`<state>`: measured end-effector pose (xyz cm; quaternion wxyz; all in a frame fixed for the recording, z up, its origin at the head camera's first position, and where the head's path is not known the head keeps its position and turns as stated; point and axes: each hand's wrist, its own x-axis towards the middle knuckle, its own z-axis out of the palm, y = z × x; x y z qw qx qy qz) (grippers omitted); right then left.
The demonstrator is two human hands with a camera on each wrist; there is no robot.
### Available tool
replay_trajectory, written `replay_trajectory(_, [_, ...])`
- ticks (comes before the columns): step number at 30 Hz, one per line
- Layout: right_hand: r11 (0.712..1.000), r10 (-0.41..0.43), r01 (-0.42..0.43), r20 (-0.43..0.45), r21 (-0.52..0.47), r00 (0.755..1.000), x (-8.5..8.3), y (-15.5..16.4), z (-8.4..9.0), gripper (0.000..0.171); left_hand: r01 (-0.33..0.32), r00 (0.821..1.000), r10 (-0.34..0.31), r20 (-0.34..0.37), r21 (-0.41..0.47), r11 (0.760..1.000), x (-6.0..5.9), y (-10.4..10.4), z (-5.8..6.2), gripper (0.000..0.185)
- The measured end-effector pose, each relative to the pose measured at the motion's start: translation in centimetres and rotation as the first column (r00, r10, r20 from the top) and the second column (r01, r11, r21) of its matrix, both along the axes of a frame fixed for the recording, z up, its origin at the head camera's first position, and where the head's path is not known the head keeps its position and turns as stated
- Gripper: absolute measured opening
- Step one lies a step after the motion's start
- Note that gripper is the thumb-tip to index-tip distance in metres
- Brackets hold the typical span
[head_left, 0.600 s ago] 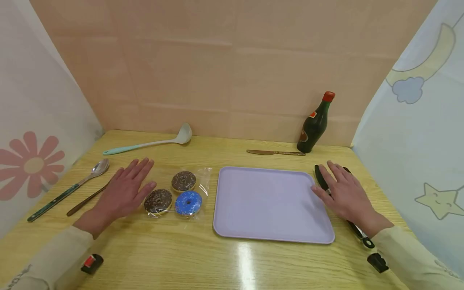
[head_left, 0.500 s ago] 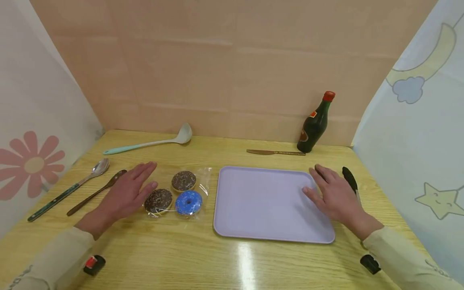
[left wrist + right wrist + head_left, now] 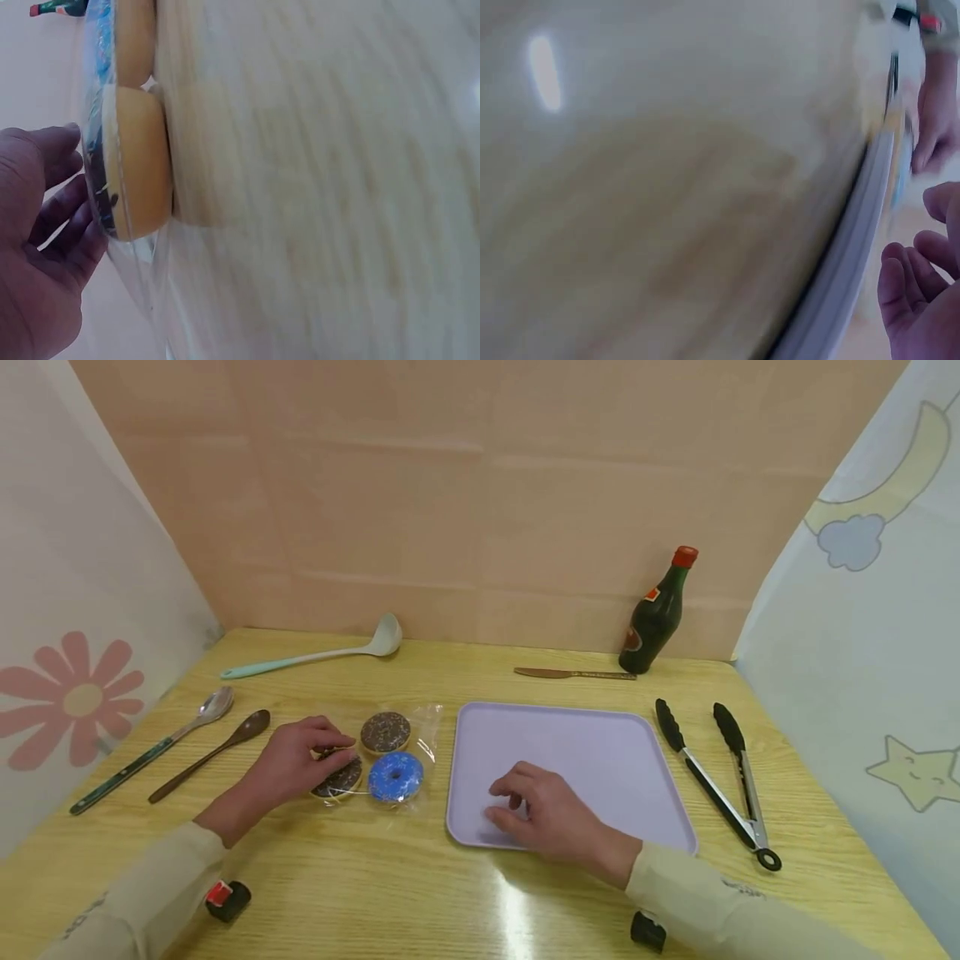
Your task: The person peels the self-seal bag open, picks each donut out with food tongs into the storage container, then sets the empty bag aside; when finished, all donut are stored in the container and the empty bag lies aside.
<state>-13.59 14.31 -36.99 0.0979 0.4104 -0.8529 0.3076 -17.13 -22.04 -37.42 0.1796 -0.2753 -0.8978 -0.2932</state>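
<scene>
In the head view my left hand (image 3: 300, 764) is over a chocolate donut (image 3: 337, 779) in a clear plastic bag (image 3: 429, 727). Its fingertips are right at the donut's glazed top in the left wrist view, bent loosely and not wrapped around the donut (image 3: 142, 165). The same bag holds another chocolate donut (image 3: 386, 732) and a blue-iced donut (image 3: 395, 777). Above the near part of a lilac tray (image 3: 600, 752) is my right hand (image 3: 551, 814), its fingers loosely curled with nothing in them.
Right of the tray lie black-tipped tongs (image 3: 720, 793). Behind it are a table knife (image 3: 573, 674) and a dark bottle (image 3: 654, 618). A ladle (image 3: 322, 653) lies at the back left; a metal spoon (image 3: 172, 739) and a wooden spoon (image 3: 217, 753) lie at the left.
My right hand has moved left from beside the tongs to over the tray, its fingers curling. My left hand has shifted right onto the near chocolate donut, bending its fingers.
</scene>
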Motion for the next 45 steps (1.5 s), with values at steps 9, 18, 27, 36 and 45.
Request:
replay_trajectory(9, [0.997, 0.082, -0.082, 0.121, -0.002, 0.989, 0.9, -6.4, 0.0, 0.018, -0.022, 1.000, 0.022, 0.017, -0.017, 1.000, -0.1, 0.4, -0.1, 0.007])
replay_trajectory(18, [0.998, 0.001, -0.007, 0.092, 0.062, 0.996, 0.7, -8.7, -0.4, 0.017, -0.060, 0.991, 0.051, 0.126, 0.069, 0.996, 0.1, 0.4, -0.4, 0.003])
replay_trajectory(27, [1.000, -0.015, 0.012, 0.133, 0.021, 0.991, 0.4, -9.1, -0.8, 0.005, -0.063, 0.987, 0.047, 0.157, 0.098, 0.993, -0.2, -0.1, -0.7, 0.005])
replay_trajectory(36, [0.995, -0.023, 0.046, 0.256, -0.084, 0.966, 0.3, -8.6, -1.3, 0.009, -0.077, 0.984, 0.060, 0.169, 0.097, 0.992, -0.3, -0.1, -1.0, 0.005])
replay_trajectory(45, [0.982, -0.018, 0.073, 0.305, -0.172, 0.952, 0.5, -8.0, -1.6, 0.009, -0.078, 0.984, 0.061, 0.168, 0.099, 0.992, -0.4, 0.0, -1.1, 0.005])
